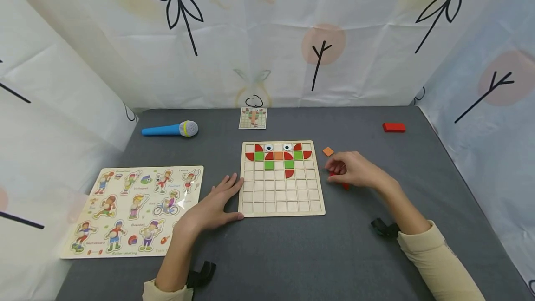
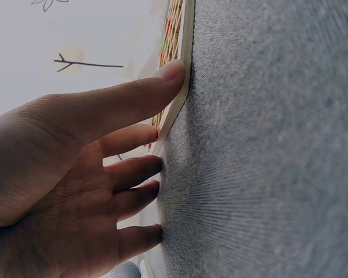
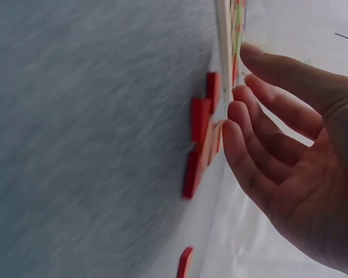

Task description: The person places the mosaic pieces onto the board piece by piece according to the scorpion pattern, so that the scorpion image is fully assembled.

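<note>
The left hand [image 1: 211, 207], fingers extended, touches the wooden grid board [image 1: 282, 197] at its right. The right hand [image 1: 357, 170], loosely curved and empty, hovers over red pieces [image 3: 199, 120].

The bench [image 1: 355, 259] is being covered by matt grey cloth [image 2: 278, 145], finely ribbed and rough-looking. Pale, smooth wood is being shown by the grid board [image 1: 275, 196], and smooth faces by the red tiles [image 3: 200, 119]. Smooth plastic is being suggested by the microphone handle [image 1: 162, 130]. Thin, creased cloth is being seen in the curtain [image 1: 271, 36].
</note>
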`<state>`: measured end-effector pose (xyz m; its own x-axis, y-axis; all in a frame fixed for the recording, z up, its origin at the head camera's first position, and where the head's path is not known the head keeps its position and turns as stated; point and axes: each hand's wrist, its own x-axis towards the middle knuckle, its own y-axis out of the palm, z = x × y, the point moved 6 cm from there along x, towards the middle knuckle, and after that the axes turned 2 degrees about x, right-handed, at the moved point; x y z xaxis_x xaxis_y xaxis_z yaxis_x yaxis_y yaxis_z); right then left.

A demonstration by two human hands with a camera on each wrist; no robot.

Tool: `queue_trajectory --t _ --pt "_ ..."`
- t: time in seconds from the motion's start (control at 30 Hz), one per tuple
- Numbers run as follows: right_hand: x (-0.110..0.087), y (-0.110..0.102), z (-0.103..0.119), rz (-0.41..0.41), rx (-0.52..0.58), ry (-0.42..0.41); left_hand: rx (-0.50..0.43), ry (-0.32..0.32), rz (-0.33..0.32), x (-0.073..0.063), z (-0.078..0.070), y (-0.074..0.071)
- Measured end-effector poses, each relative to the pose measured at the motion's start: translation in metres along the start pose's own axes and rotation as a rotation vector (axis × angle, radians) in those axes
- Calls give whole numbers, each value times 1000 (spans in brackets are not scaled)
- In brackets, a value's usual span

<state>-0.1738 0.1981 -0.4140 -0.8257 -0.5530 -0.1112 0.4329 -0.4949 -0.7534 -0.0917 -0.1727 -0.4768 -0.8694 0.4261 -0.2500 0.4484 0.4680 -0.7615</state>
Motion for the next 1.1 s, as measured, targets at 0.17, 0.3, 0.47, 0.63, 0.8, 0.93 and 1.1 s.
queue_trajectory --t 0.17,0.3,0.47,0.63,0.8,0.93,1.1 --pt "-6 1 -10 -1 -53 17 8 -25 4 3 2 1" --pt "-7 1 -13 -8 -71 19 26 -51 15 5 3 1" --pt "-7 2 -15 -2 -75 22 22 -60 22 5 3 1" --pt "-8 4 -13 16 -74 13 21 -43 11 4 4 2" --pt "-7 4 -7 -5 -64 -32 10 -15 -3 1 3 1" --pt "-2 5 0 -31 -15 -74 12 3 -6 -1 -1 -2" --pt "7 7 11 -72 44 -100 -13 15 -1 -4 -9 -5"
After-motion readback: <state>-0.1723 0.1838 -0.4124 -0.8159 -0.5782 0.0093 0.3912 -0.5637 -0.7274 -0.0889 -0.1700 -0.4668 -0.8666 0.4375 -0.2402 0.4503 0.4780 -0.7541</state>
